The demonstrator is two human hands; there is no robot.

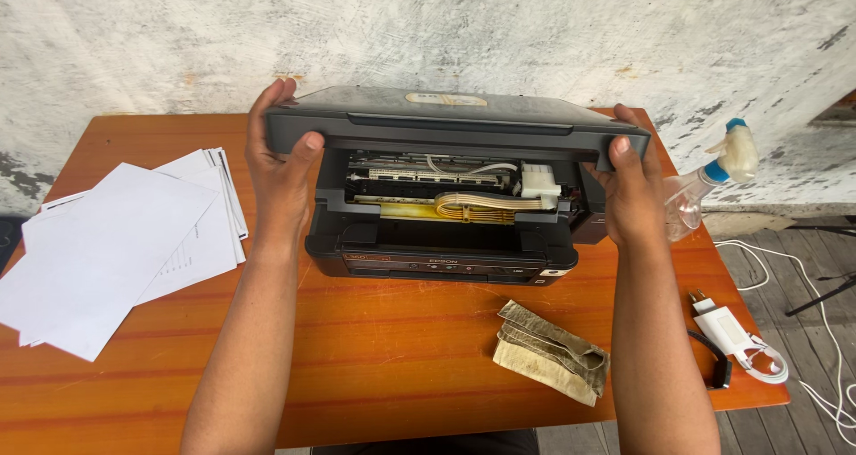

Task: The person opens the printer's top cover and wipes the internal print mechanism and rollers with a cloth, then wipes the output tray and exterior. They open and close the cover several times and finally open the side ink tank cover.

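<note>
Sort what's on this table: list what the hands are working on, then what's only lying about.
In hand:
- black printer, its scanner lid raised
- left hand and right hand, each with a grip on one end of the lid
- exposed ribbon cable inside

Lying about:
- stack of white paper
- folded rag
- spray bottle
- white charger with cable
- orange table

front strip: bare desk (357, 366) between the forearms, open up to the printer (446, 250).
left: paper sheets (116, 241) cover the corner.
right front: folded cloth (551, 351), charger (724, 326) near the edge.
right rear: spray bottle (704, 183) stands beside the raised printer lid (455, 125).
</note>
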